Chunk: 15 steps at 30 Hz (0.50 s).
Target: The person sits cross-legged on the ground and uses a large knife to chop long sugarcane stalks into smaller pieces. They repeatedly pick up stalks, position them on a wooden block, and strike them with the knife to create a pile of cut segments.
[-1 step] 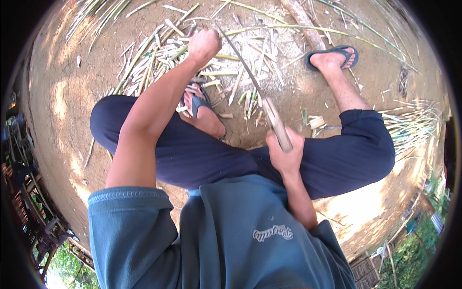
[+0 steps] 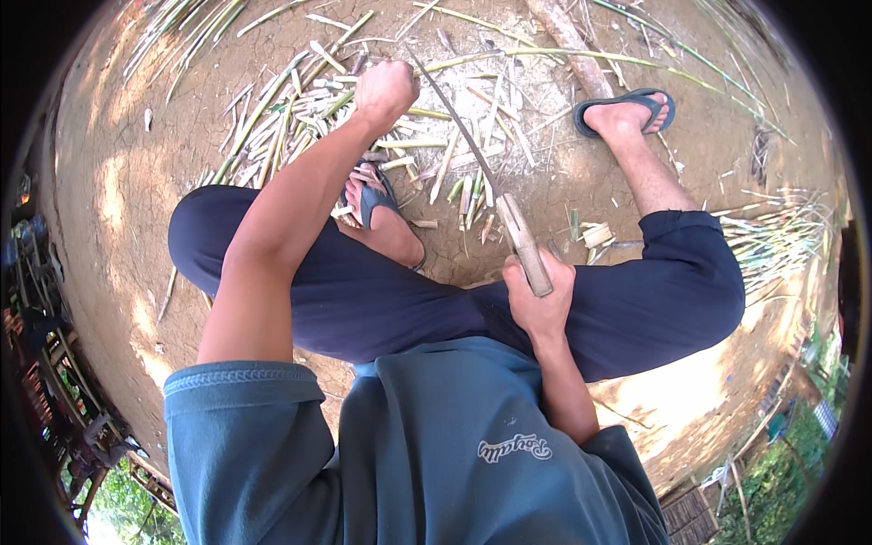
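My right hand [image 2: 542, 307] is closed around the wooden handle of a handsaw [image 2: 514, 221], near my lap. Its thin dark blade shows almost edge-on and slants far and left, passing over a long green stalk [image 2: 581, 52]. Just left of the blade, my left hand [image 2: 386, 91] is a tight fist at the stalk's left end, arm stretched over my knee. What lies inside the fist is mostly hidden, but the stalk runs up to it. Cut stalk pieces [image 2: 304, 113] lie heaped beside and under my left hand.
My sandaled feet [image 2: 374, 198] stand apart on cracked brown soil, the left one among cut pieces. A log [image 2: 572, 41] lies beyond my right foot. Pale sawdust [image 2: 536, 100] covers the ground between. Thin stalks [image 2: 772, 236] are bunched at right; more long stalks [image 2: 177, 41] lie far left.
My right hand and the saw have shifted slightly toward me. My left fist has also come a little nearer, still closed in the same place by the stalk.
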Motion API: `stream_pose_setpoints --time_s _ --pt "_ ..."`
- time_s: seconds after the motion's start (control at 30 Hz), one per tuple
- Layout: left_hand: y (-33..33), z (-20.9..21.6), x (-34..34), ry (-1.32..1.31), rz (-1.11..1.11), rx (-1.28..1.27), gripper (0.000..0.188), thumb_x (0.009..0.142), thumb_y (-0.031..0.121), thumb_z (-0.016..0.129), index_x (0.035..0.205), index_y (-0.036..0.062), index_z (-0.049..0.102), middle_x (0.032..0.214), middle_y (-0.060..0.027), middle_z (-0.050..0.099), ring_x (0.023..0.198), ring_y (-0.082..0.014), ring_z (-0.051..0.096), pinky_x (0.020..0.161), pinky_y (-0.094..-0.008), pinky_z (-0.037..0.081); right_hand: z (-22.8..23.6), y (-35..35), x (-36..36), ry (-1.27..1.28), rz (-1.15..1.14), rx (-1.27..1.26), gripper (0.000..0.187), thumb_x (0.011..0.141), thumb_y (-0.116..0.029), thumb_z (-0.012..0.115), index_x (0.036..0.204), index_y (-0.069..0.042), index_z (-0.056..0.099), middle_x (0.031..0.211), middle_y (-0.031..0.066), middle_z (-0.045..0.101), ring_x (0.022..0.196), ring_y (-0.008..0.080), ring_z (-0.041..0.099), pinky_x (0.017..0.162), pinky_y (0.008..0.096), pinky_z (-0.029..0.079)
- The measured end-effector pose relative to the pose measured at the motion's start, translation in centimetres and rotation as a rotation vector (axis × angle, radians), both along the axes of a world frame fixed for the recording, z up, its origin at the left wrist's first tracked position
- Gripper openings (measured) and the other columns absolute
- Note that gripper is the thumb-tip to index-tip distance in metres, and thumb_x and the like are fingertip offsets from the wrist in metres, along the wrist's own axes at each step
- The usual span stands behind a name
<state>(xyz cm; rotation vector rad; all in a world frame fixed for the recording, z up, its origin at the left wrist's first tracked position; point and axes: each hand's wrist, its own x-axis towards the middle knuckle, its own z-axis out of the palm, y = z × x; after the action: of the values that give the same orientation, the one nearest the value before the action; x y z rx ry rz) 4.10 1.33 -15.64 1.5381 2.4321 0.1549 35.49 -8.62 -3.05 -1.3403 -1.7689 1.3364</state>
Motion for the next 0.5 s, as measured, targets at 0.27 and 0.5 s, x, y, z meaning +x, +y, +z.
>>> stream_pose_setpoints --time_s 0.27,0.5 --pt "1.4 3.0 -1.8 0.049 0.046 0.159 0.034 0.082 0.039 0.064 0.088 0.0079 0.075 0.077 -0.0223 0.069 0.074 -0.0384 0.069 0.070 -0.0467 0.056 1.9 2.1 0.1 0.010 0.106 0.028 0.009 0.080 -0.007 0.065 0.074 0.000 0.061 0.055 0.0054 0.053 0.051 0.0081 0.051 0.050 0.0275 0.041" --pt "1.0 2.2 -2.1 -0.130 0.047 0.049 0.051 0.080 0.047 0.069 0.094 -0.0018 0.072 0.082 -0.0248 0.070 0.080 -0.0385 0.070 0.077 -0.0466 0.055 1.2 0.7 1.7 0.091 0.126 0.032 0.020 0.085 -0.010 0.066 0.072 0.000 0.055 0.055 0.0007 0.045 0.050 0.0063 0.041 0.047 0.0268 0.035"
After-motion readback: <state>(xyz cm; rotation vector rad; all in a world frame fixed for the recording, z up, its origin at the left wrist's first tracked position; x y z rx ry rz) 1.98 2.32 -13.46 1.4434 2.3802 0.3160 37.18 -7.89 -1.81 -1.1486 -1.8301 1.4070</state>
